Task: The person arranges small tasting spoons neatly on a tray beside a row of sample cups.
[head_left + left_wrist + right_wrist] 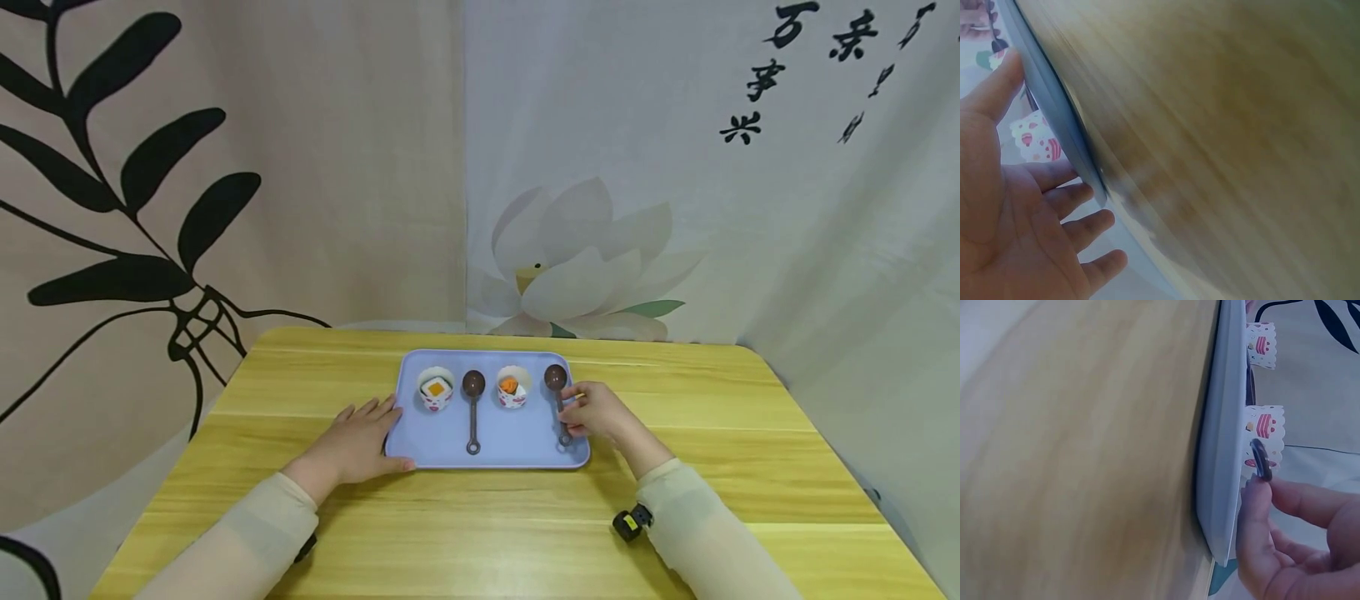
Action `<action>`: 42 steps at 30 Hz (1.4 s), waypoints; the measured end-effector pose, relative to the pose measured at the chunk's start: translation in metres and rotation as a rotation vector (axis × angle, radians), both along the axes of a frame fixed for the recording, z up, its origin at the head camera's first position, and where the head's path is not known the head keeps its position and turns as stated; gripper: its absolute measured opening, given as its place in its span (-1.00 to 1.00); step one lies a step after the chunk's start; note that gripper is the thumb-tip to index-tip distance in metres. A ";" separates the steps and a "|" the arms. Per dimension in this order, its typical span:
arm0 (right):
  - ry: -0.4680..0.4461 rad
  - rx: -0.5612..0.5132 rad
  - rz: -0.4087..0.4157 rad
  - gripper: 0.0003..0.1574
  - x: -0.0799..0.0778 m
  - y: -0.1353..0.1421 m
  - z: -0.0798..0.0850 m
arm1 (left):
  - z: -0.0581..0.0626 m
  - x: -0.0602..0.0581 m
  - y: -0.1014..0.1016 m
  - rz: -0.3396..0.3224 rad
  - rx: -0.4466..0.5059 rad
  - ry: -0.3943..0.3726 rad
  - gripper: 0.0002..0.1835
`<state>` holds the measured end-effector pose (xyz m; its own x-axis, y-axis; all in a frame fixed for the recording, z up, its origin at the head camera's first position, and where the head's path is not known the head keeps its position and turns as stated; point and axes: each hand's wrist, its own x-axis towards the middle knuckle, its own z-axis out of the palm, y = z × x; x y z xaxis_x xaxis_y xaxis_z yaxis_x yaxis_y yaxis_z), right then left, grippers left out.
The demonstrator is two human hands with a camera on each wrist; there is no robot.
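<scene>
A pale blue tray (435, 439) lies on the table. My left hand (351, 446) touches its left side with straight, spread fingers, the thumb at the front left corner; the palm (1016, 231) shows in the left wrist view. On the right, my right hand (596, 414) pinches the handle of a brown round-bowled spoon (556, 377). Its ring end (1261, 459) sticks up past my fingertips in the right wrist view. A second such spoon (473, 384) lies mid-tray. Left of it stands a paper cup (435, 403) holding white and yellow pieces; right of it, another paper cup (513, 401) holds orange and white pieces.
The wooden table (480, 533) extends around the tray on every side. Behind it hangs a pale curtain (360, 167) with a printed dark plant, a lotus and writing. A small black device (632, 523) is at the right wrist.
</scene>
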<state>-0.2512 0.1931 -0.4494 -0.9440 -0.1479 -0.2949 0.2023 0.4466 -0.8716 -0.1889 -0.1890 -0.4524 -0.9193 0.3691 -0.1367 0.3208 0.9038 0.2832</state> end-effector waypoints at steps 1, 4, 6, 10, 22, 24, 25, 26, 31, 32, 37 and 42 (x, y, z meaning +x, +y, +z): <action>-0.001 0.001 0.003 -0.54 0.000 0.000 0.000 | 0.000 0.000 0.000 0.000 0.000 0.002 0.05; -0.005 0.007 0.005 -0.55 0.000 -0.002 0.001 | 0.000 0.000 0.000 0.002 0.002 0.001 0.05; -0.006 0.009 0.010 -0.55 0.000 -0.003 0.001 | 0.000 0.000 -0.001 0.004 0.004 -0.001 0.05; -0.011 0.015 0.008 -0.54 0.000 -0.004 0.000 | 0.002 0.001 0.000 0.006 0.008 -0.002 0.05; -0.016 0.056 0.005 -0.54 -0.003 -0.009 -0.003 | 0.000 0.000 -0.001 0.007 0.009 0.004 0.05; -0.023 0.068 -0.001 -0.55 -0.003 -0.010 -0.003 | -0.001 0.000 -0.001 0.007 0.007 0.004 0.05; -0.026 0.075 -0.004 -0.55 -0.003 -0.010 -0.003 | -0.002 -0.001 -0.001 0.007 0.005 0.004 0.05; -0.029 0.082 -0.007 -0.55 -0.003 -0.011 -0.003 | -0.002 -0.001 -0.001 0.007 0.004 0.003 0.06; -0.033 0.095 -0.018 -0.56 -0.004 -0.014 -0.004 | -0.003 -0.001 -0.002 0.010 0.003 0.001 0.06; -0.033 0.097 -0.018 -0.56 -0.004 -0.015 -0.005 | -0.003 -0.001 -0.002 0.011 0.003 0.000 0.06; -0.031 0.118 -0.021 -0.57 -0.004 -0.016 -0.007 | -0.002 -0.001 -0.002 0.008 0.005 0.001 0.06; -0.025 0.149 -0.022 -0.59 -0.005 -0.017 -0.007 | -0.001 -0.001 -0.002 0.008 0.007 0.004 0.06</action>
<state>-0.2558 0.1764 -0.4562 -0.9386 -0.0803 -0.3356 0.2343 0.5656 -0.7907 -0.1895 -0.1907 -0.4532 -0.9226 0.3628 -0.1310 0.3148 0.9044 0.2880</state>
